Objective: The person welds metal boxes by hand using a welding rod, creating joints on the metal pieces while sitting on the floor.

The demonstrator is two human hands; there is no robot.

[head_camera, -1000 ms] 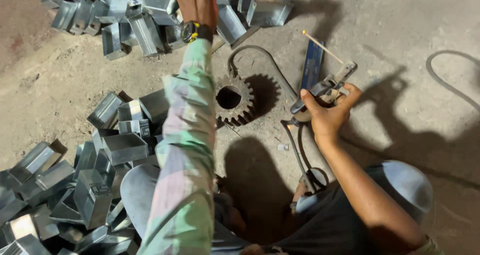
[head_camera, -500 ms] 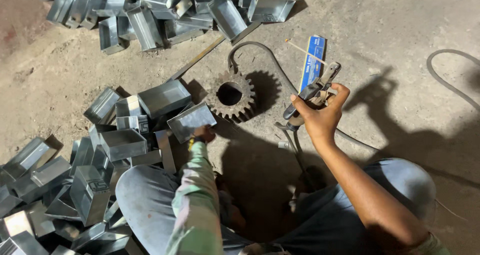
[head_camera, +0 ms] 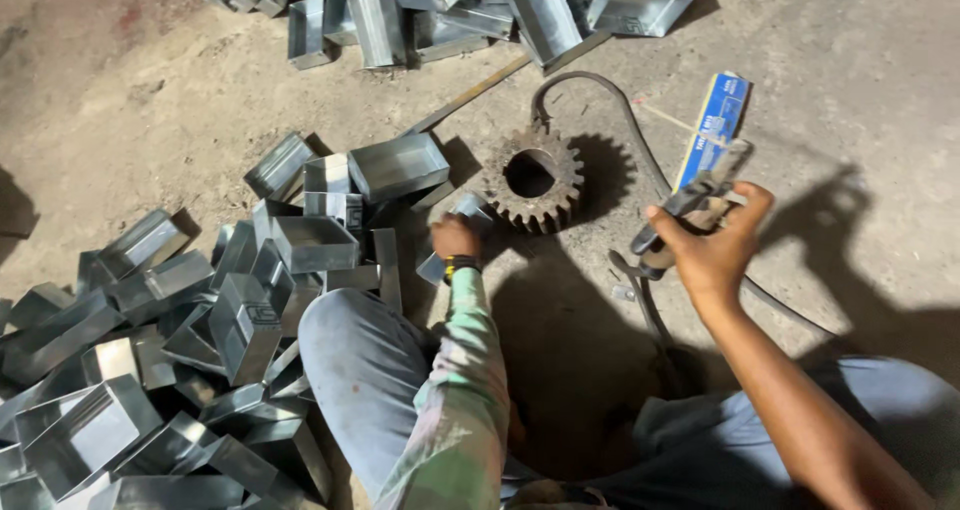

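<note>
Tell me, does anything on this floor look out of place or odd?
Yes: a rusty toothed gear lies flat on the dusty concrete among shiny sheet-metal boxes, which are heaped askew, some tipped on their sides. The left hand grips one box beside the gear; the right hand holds a tool with a hose.

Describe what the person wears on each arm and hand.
The left arm is in a long sleeve, pale green with pink patches. A dark wristband with a yellow edge sits below the bare left hand. The right arm and right hand are bare.
</note>
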